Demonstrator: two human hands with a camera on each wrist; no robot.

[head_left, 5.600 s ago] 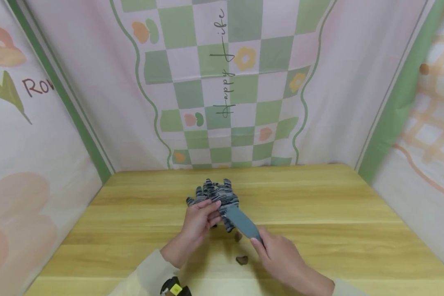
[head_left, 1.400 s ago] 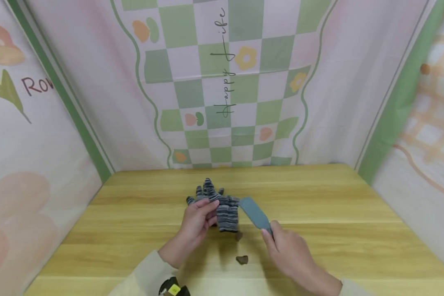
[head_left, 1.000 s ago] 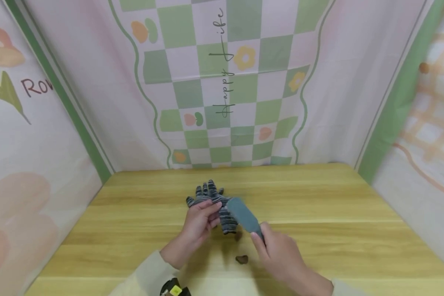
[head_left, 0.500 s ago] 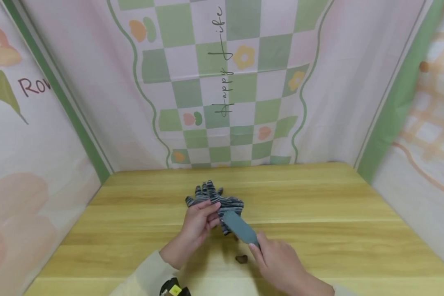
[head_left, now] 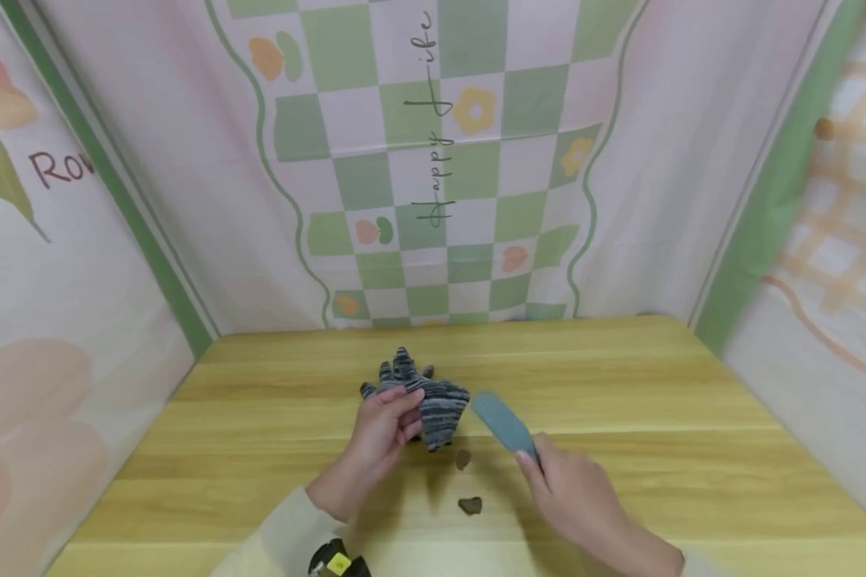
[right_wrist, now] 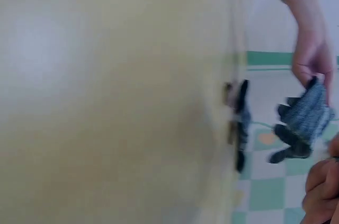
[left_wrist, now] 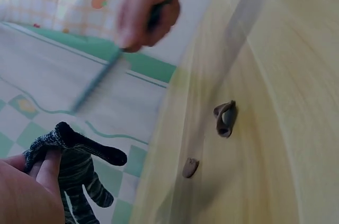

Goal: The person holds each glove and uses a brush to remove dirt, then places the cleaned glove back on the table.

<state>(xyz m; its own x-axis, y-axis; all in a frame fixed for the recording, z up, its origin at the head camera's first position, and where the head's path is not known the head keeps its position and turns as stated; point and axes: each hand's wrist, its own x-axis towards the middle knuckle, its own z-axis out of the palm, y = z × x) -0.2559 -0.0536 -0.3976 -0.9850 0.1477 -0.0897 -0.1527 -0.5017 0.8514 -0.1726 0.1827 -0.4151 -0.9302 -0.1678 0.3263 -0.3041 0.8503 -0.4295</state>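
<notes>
My left hand [head_left: 378, 429] pinches a grey-and-black striped knit glove [head_left: 443, 405] above the table, its loose part hanging to the right. The left wrist view shows the glove [left_wrist: 79, 181] folded over the fingertips. My right hand [head_left: 577, 489] grips a blue-grey brush [head_left: 503, 421] by its handle. In the left wrist view the blurred brush [left_wrist: 98, 83] shows pale bristles along one side. A small gap separates the brush from the glove. A second dark glove [right_wrist: 242, 123] lies on the table in the right wrist view; in the head view it is largely hidden.
Two small brown curled pieces [head_left: 470, 506] lie on the wooden table [head_left: 621, 401] in front of the glove. A black strap device with a yellow label [head_left: 339, 561] is on the left forearm. Patterned curtains [head_left: 476, 176] stand behind the table and at both sides.
The brush has gone back and forth over the glove. Since half a second ago my right hand has drawn it off to the right. The glove's hanging part has shifted; my left hand stays nearly still.
</notes>
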